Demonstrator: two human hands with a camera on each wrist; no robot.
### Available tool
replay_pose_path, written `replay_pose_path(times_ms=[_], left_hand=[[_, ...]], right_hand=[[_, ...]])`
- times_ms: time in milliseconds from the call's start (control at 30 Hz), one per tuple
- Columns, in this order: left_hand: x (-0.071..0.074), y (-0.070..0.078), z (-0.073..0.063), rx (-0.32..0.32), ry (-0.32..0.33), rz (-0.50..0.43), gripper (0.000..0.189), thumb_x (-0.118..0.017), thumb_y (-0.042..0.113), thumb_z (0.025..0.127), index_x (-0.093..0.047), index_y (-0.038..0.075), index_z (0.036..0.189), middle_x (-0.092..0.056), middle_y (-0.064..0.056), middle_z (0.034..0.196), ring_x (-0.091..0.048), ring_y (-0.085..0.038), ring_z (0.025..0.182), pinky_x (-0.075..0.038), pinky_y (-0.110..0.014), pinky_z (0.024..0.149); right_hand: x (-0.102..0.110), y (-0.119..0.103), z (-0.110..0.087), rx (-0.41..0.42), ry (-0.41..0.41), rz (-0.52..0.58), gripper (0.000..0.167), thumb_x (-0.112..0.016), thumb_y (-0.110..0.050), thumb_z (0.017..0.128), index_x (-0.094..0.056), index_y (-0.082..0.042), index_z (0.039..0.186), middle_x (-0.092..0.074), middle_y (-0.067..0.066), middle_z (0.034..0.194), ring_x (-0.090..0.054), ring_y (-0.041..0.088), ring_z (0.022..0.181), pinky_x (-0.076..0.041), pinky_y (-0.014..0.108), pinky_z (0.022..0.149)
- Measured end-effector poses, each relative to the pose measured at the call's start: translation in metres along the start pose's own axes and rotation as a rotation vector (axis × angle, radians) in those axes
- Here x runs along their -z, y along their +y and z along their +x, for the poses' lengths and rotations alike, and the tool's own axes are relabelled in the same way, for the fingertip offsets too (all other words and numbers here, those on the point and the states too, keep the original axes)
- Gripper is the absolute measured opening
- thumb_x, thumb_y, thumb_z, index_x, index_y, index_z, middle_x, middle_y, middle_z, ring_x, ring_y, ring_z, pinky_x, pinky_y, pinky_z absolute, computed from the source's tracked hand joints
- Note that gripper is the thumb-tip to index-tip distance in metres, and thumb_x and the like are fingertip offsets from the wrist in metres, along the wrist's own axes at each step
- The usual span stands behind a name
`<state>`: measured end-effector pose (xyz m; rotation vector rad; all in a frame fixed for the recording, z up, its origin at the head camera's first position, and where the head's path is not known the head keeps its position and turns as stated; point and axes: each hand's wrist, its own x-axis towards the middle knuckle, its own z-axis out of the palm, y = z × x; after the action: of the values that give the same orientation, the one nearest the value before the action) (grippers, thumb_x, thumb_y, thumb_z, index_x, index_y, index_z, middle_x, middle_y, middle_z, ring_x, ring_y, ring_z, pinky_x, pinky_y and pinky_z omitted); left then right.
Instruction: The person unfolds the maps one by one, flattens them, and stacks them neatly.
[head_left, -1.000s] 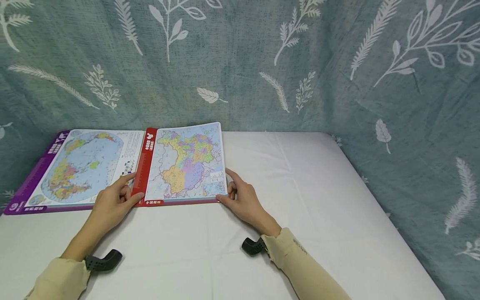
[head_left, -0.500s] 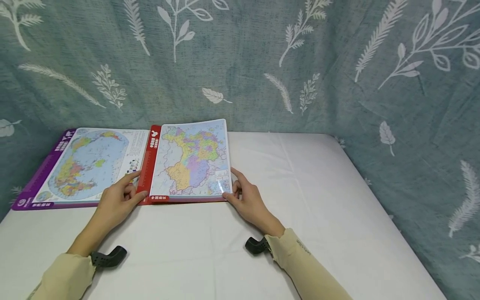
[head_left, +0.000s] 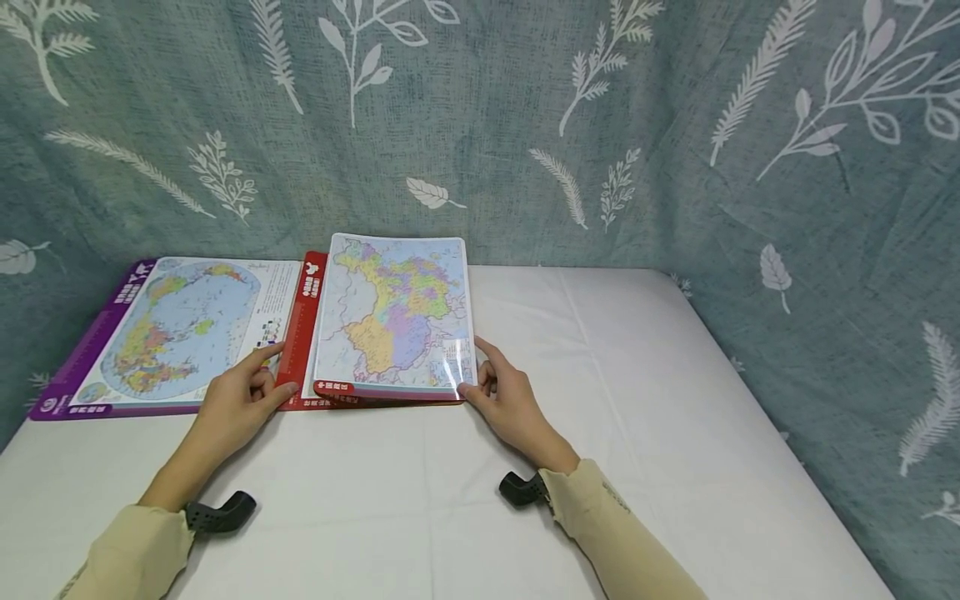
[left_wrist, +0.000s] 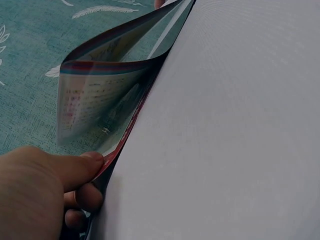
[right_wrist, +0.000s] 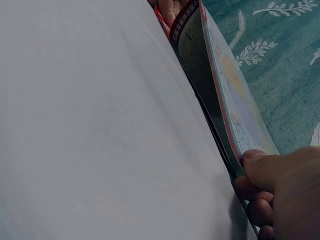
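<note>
A red-edged map (head_left: 397, 317) lies near the back of the table, its coloured panel bent up and folded toward the right. The panel's left edge stands above a red strip (head_left: 302, 333). My left hand (head_left: 234, 404) pinches the near end of this strip, thumb on top and fingers beneath. At the panel's near right corner, my right hand (head_left: 510, 408) pinches the map between thumb and fingers. Below the raised map panel (right_wrist: 235, 85), a gap shows in the right wrist view. The bent sheet (left_wrist: 95, 95) rises beyond my left thumb in the left wrist view.
A purple-edged world map (head_left: 202, 333) lies flat at the left, its right side against or under the red-edged map; I cannot tell which. White cloth (head_left: 420, 500) covers the table. Green leaf-patterned curtain (head_left: 495, 108) stands behind and at the right.
The red-edged map's panel has lifted at its left and shifted right off the red strip. My right hand has moved slightly right with it. The head view has shifted a little.
</note>
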<state>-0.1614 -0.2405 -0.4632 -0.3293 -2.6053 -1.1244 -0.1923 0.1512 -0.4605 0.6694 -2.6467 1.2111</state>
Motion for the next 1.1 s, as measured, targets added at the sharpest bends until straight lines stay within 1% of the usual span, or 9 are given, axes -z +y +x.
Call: replay_pose_path(times_ms=[300, 567, 700, 833, 967, 1100], left_hand=[[0.001, 0.002, 0.0, 0.009, 0.002, 0.001, 0.059, -0.079, 0.011, 0.095, -0.055, -0.003, 0.147, -0.048, 0.004, 0.062, -0.038, -0.003, 0.057, -0.033, -0.023, 0.064], [0.001, 0.001, 0.0, 0.019, -0.008, 0.006, 0.058, -0.078, 0.013, 0.096, -0.054, -0.003, 0.147, -0.05, 0.004, 0.063, -0.038, -0.004, 0.056, -0.033, -0.026, 0.06], [0.001, 0.001, 0.0, 0.014, -0.004, 0.018, 0.059, -0.079, 0.014, 0.095, -0.055, -0.002, 0.147, -0.05, 0.005, 0.062, -0.038, -0.004, 0.056, -0.033, -0.026, 0.062], [0.002, 0.0, -0.002, 0.022, 0.0, 0.032, 0.059, -0.079, 0.014, 0.095, -0.055, -0.003, 0.146, -0.049, 0.005, 0.062, -0.037, -0.003, 0.056, -0.033, -0.025, 0.063], [0.002, -0.001, -0.002, 0.026, -0.004, 0.021, 0.06, -0.079, 0.014, 0.096, -0.055, -0.005, 0.147, -0.049, 0.005, 0.062, -0.038, -0.003, 0.056, -0.033, -0.025, 0.062], [-0.001, -0.001, 0.001, 0.019, -0.003, 0.012, 0.061, -0.079, 0.014, 0.095, -0.054, -0.005, 0.148, -0.049, 0.004, 0.062, -0.037, -0.004, 0.056, -0.032, -0.026, 0.061]], right_hand=[[0.006, 0.004, 0.0, -0.026, 0.016, 0.007, 0.068, -0.077, -0.011, 0.097, -0.045, -0.002, 0.155, -0.058, 0.001, 0.079, -0.051, 0.012, 0.071, -0.043, 0.022, 0.068], [0.011, 0.006, -0.003, -0.053, 0.018, 0.019, 0.068, -0.078, -0.011, 0.096, -0.045, -0.001, 0.155, -0.059, 0.001, 0.079, -0.05, 0.01, 0.069, -0.042, 0.022, 0.066], [0.013, 0.008, -0.004, -0.074, 0.025, 0.018, 0.067, -0.078, -0.01, 0.096, -0.046, -0.002, 0.155, -0.059, 0.001, 0.079, -0.049, 0.01, 0.069, -0.041, 0.022, 0.065], [0.013, 0.01, -0.004, -0.077, 0.013, 0.018, 0.066, -0.077, -0.012, 0.097, -0.046, -0.003, 0.155, -0.06, 0.001, 0.08, -0.049, 0.01, 0.068, -0.041, 0.022, 0.065], [0.015, 0.01, -0.005, -0.076, 0.015, 0.017, 0.065, -0.077, -0.012, 0.098, -0.047, -0.003, 0.154, -0.06, 0.001, 0.08, -0.049, 0.011, 0.068, -0.04, 0.021, 0.064], [0.021, 0.011, -0.007, -0.099, 0.028, 0.014, 0.064, -0.077, -0.011, 0.097, -0.048, -0.004, 0.154, -0.059, 0.001, 0.079, -0.048, 0.011, 0.068, -0.039, 0.02, 0.064]])
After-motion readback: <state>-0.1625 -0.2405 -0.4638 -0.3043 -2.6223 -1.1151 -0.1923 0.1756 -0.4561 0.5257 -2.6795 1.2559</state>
